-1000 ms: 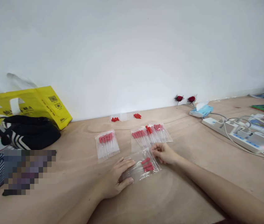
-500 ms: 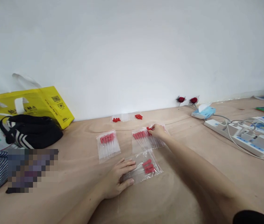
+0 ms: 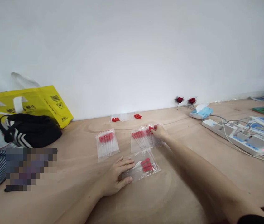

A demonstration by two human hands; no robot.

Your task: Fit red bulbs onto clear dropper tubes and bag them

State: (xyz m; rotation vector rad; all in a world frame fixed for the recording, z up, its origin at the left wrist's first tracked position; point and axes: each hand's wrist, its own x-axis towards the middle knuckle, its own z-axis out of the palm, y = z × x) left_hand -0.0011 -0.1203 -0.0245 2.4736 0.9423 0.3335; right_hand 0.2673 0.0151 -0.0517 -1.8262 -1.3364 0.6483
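My left hand (image 3: 117,175) rests with spread fingers on the left edge of a clear zip bag (image 3: 136,174). Inside that bag are a few white sticks with red heads (image 3: 147,165). My right hand (image 3: 159,133) pinches a red-headed stick (image 3: 151,129) over a second clear bag (image 3: 135,146), where several more red heads (image 3: 137,134) lie in a row. The fingers hide part of this row's right end. To the left lies a third bag (image 3: 101,151) holding several such sticks.
Near the wall lies a clear bag (image 3: 123,117) with small red pieces at both ends. A yellow bag (image 3: 40,102) and black pouch (image 3: 36,132) stand left. On the right are a tissue pack (image 3: 202,113), a power strip (image 3: 234,138) with cables, and two red flowers (image 3: 192,100).
My right hand has moved slightly right along the row, still pinching at the red heads. My left hand stays on the near bag. The whole view has shifted a little.
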